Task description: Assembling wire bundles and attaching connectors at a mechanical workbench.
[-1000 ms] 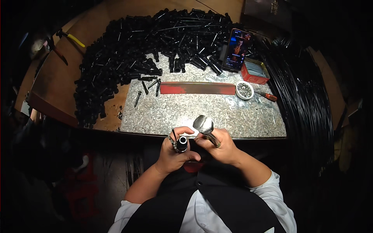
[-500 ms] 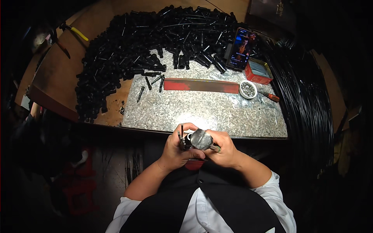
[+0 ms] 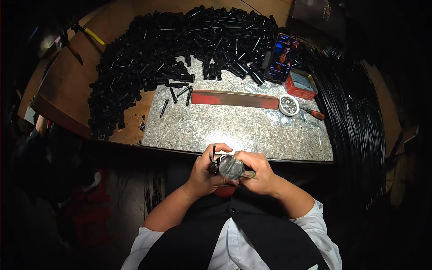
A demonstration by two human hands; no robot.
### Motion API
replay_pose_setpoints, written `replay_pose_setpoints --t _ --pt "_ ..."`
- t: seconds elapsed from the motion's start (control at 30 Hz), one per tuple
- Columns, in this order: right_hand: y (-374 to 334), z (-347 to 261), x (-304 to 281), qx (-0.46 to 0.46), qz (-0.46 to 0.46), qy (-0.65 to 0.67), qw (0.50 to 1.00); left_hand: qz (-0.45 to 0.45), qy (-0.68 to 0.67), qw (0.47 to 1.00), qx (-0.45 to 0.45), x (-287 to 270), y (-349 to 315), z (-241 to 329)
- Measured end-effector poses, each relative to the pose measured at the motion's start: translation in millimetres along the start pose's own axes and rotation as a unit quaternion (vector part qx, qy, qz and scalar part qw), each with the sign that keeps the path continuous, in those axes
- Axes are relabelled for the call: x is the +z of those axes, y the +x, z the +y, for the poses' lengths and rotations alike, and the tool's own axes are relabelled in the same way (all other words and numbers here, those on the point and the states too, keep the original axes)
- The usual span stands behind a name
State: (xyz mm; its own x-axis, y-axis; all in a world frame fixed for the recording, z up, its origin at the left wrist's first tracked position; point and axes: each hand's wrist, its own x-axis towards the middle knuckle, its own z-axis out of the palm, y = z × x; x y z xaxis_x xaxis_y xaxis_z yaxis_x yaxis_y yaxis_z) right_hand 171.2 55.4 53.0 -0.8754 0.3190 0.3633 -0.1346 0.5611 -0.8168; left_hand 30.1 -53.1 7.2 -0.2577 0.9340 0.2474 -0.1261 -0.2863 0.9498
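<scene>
Just in front of the bench's near edge, my left hand [image 3: 202, 173] is closed around a black tubular part [image 3: 214, 166] with several thin black rods standing up from it. A pale ring shows at the part's end. Close beside it, my right hand [image 3: 258, 171] grips a pair of pincers [image 3: 231, 167], whose rounded grey metal head has a seam across it. The head is against or just in front of the black part; contact cannot be made out. A bit of green handle shows by the right fingers, while most of the handles is hidden.
A large heap of black tubular parts [image 3: 135, 67] covers the back and left. On the speckled board [image 3: 216, 126] lie a red-brown strip [image 3: 234, 100], loose black pieces, a white cup of small metal bits [image 3: 297, 105] and a screwdriver [image 3: 317, 114]. A phone [image 3: 281, 58] stands behind; black rods [image 3: 360, 117] line the right.
The pincers' head has tilted and dropped slightly toward me. My left thumb has slipped mostly out of sight behind it, and both hands stay close together.
</scene>
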Motion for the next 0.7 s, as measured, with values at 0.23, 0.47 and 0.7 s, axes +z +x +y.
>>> replay_pose_setpoints --t 0.23,0.47,0.7 --pt "0 2 2 -0.012 0.009 -0.012 1.000 -0.032 0.208 0.973 0.098 -7 2 -5" --pt "3 -1 5 -0.062 0.018 -0.011 0.998 -0.013 0.028 0.999 0.017 -10 -5 -14" --pt "12 0 8 -0.103 -0.012 -0.082 0.991 -0.066 -0.143 0.987 -0.041 -13 -4 0"
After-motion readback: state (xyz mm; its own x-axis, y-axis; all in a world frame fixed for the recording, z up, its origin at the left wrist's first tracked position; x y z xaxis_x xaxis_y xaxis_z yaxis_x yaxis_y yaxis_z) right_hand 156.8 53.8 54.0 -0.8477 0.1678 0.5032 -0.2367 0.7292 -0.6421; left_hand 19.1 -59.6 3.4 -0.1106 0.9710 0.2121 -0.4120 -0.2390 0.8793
